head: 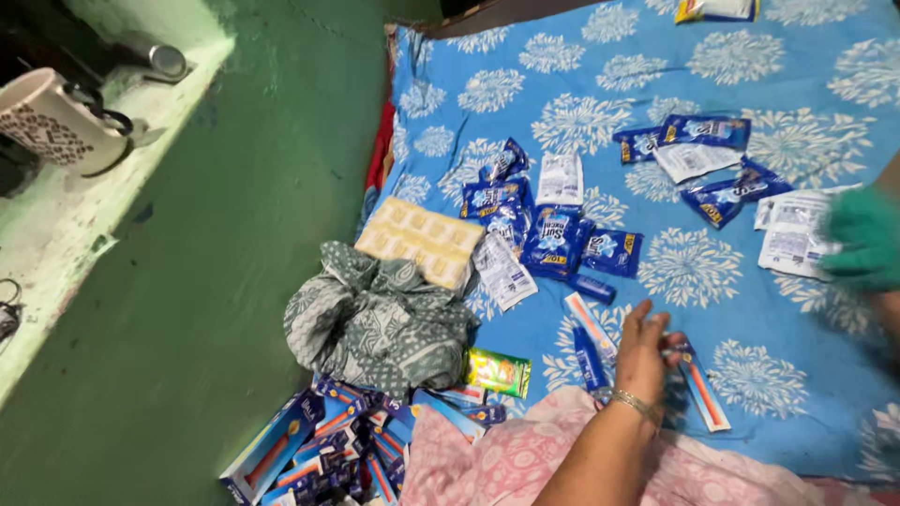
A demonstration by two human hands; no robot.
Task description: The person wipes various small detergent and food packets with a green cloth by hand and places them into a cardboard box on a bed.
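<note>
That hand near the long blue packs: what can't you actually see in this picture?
- Head view: the hand lies back up, so its palm and fingertips are hidden; any grip on the long pack is unclear.
- The green blurred shape at the right edge is cut off and smeared.
- The yellow packet is cropped by the top edge.
- The boxes run off the bottom edge.

Left hand (647, 349) rests on blue floral sheet (797, 309), touching toothbrush pack (701, 386).
</note>
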